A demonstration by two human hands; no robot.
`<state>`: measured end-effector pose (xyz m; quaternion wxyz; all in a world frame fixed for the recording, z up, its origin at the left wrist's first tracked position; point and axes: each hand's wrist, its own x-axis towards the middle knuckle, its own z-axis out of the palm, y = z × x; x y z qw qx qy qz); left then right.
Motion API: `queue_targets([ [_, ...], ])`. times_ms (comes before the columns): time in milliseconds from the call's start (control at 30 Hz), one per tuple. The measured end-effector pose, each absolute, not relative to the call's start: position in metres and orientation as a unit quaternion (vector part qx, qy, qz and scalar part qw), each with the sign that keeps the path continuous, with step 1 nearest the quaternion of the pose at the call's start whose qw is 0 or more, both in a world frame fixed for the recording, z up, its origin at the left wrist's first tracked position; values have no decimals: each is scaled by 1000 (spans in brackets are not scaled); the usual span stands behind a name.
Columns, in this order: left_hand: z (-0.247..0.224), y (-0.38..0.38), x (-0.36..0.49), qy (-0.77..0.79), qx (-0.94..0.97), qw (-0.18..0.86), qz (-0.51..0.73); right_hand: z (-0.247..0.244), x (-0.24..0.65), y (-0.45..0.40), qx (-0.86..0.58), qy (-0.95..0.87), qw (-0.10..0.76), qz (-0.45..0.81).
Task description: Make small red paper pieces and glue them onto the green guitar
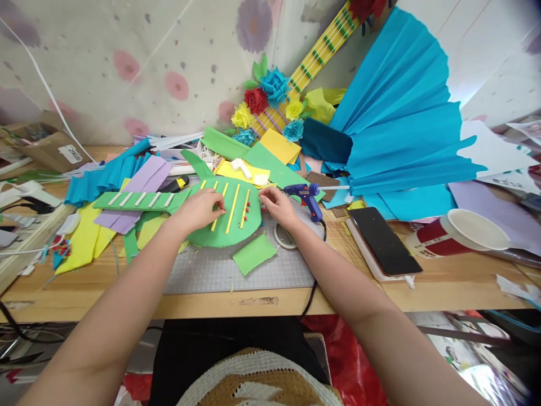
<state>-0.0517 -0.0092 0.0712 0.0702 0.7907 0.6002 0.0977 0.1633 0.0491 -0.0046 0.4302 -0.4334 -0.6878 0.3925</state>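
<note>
A green paper lute shape [224,234] lies across the grey cutting mat [198,276], with yellow strips on its body and white strips along its neck. Small red pieces [247,210] sit beside its rightmost yellow strip. My left hand [202,210] rests over the body, fingers curled and closed near a yellow strip; a tiny red spot shows at the fingertips. At the body's right edge, my right hand [276,205] has its fingertips pinched together. Some red shows just under them, but what they hold is unclear. A blue glue gun [305,194] lies just beyond my right hand.
A green paper scrap [254,254] and a tape roll [285,237] lie on the mat. To the right are a black phone [384,239] and a paper cup [459,234]. Behind stand blue crepe paper [406,113] and a yellow flowered instrument shape [321,51].
</note>
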Motion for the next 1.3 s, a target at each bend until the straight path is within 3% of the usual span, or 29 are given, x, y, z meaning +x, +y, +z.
queue_targets([
  [167,66,-6,-49,633,702,182,272,22,176,41,-469,-766,307,315],
  [300,54,5,-43,602,580,285,470,51,195,31,-517,-815,129,227],
  [467,42,5,-32,549,478,374,576,65,209,13,-584,-799,-86,111],
  [700,39,-12,-35,492,437,469,589,56,205,-3,-599,-785,-152,45],
  [867,41,-14,-36,472,430,500,585,59,214,2,-620,-771,-103,102],
  [1100,40,-15,-34,474,461,521,540,65,240,15,-521,-760,162,355],
  [1200,37,-15,-34,471,470,520,536,56,218,21,-472,-778,252,329],
  [1300,36,-14,-34,467,480,520,530,43,189,25,-432,-821,274,253],
])
